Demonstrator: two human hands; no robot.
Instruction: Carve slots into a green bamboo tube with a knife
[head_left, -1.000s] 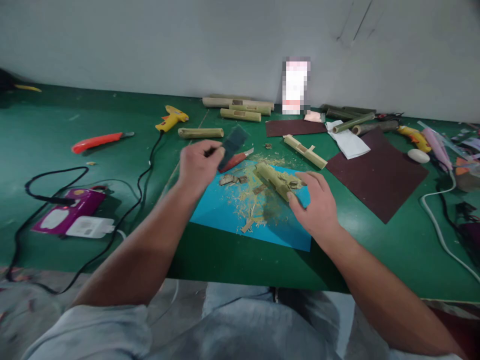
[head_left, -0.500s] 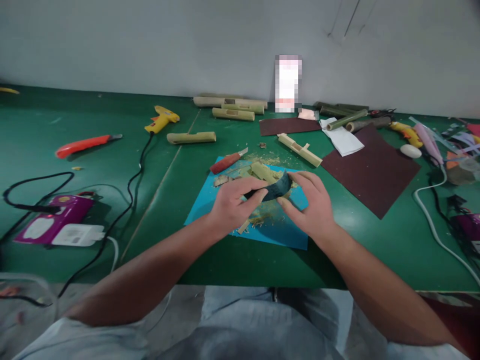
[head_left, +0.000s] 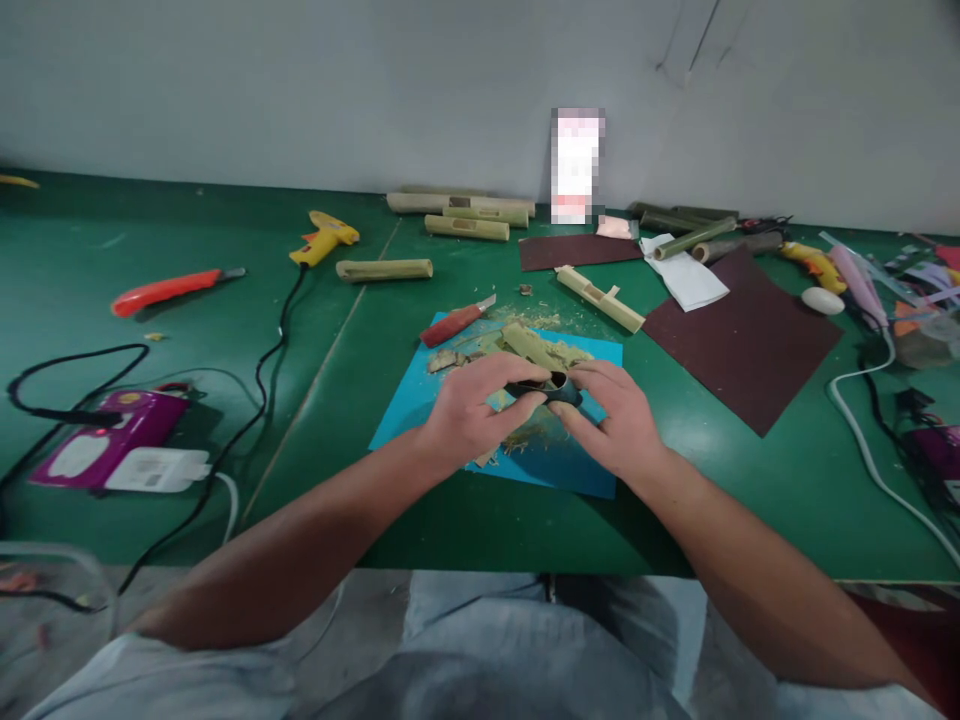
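As my left hand point(head_left: 484, 405) and right hand point(head_left: 611, 412) meet above a blue sheet point(head_left: 412, 400) on the green counter point(head_left: 450, 525), a dark strip point(head_left: 565, 390) curls into a loop between the 2, each hand holding a side of it in a narrow grip. Just beyond the strip, a pale bamboo tube point(head_left: 527, 343) lies on the blue sheet among shavings point(head_left: 545, 320), its long axis slanting from far left to near right. Its near end runs behind my hands, so I cannot tell if they touch it; that end points toward my right hand, which looks the nearer. A red-handled knife point(head_left: 454, 325) lies just past my left hand. Seen 1.0 seconds earlier, my left hand alone held the strip, flatter and off to the left, with my right hand at the tube; 0.5 seconds earlier, both hands had it in a more open curve.
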